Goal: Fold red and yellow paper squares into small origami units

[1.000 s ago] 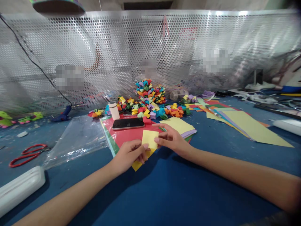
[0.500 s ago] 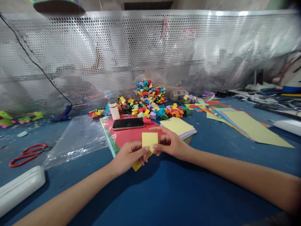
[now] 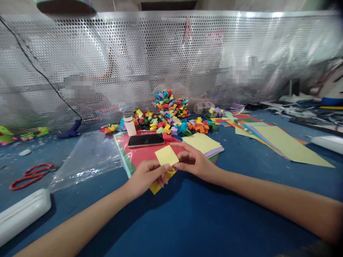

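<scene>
A small square of pale yellow paper (image 3: 166,155) is held up between my hands, turned at a slant. My left hand (image 3: 147,177) pinches its lower edge with thumb and fingers. My right hand (image 3: 195,161) has its thumb and fingers closed on the right corner of the same square. Below it, a darker yellow piece of paper (image 3: 154,188) shows behind my left fingers; how it is held is partly hidden. Under and beyond my hands lie red sheets (image 3: 139,155) with a black phone (image 3: 146,140) on top.
Folded colourful paper pieces (image 3: 167,107) pile up before a perforated metal panel (image 3: 128,53). Yellow sheets (image 3: 201,143) lie right of the phone, near a white bottle (image 3: 130,126). Red-handled scissors (image 3: 31,175), a plastic bag (image 3: 88,157) and a white case (image 3: 25,215) are left.
The pale yellow square has turned from upright to a slant, its top shifting left. My right fingers have slid toward its right corner. Both arms stay nearly where they were.
</scene>
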Motion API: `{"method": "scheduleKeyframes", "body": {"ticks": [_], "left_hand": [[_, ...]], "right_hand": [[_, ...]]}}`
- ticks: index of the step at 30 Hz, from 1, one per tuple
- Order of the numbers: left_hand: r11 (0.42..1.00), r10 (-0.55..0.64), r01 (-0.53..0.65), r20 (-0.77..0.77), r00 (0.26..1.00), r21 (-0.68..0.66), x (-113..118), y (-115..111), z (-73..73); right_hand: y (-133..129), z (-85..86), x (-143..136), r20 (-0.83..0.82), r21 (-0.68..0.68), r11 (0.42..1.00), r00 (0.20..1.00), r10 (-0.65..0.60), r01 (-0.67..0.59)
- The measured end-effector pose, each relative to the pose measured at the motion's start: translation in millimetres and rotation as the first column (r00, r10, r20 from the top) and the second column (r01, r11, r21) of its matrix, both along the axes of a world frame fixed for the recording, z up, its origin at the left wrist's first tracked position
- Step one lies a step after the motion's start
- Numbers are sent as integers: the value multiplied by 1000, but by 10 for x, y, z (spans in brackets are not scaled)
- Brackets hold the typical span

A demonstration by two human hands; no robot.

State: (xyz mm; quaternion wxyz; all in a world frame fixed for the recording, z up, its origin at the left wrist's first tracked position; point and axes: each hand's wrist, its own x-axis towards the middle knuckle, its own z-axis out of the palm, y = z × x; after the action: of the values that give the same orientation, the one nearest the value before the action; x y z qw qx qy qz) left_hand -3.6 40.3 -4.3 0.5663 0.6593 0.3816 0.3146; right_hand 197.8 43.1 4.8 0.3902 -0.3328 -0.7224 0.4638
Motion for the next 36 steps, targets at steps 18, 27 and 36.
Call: {"method": "scheduleKeyframes", "body": {"ticks": [18, 27, 36], "left_hand": [[1000, -21, 21, -18, 1000, 1, 2, 3, -6], [999, -34, 34, -16, 999, -14, -15, -5, -26], [999, -33, 33, -18, 999, -5, -10, 18, -45]], "right_hand": [[-49, -32, 22, -69, -72, 996, 997, 45, -49], [-79, 8, 33, -110, -96, 992, 991, 71, -82], [-91, 28, 7, -8, -34, 999, 1000, 27, -27]]}}
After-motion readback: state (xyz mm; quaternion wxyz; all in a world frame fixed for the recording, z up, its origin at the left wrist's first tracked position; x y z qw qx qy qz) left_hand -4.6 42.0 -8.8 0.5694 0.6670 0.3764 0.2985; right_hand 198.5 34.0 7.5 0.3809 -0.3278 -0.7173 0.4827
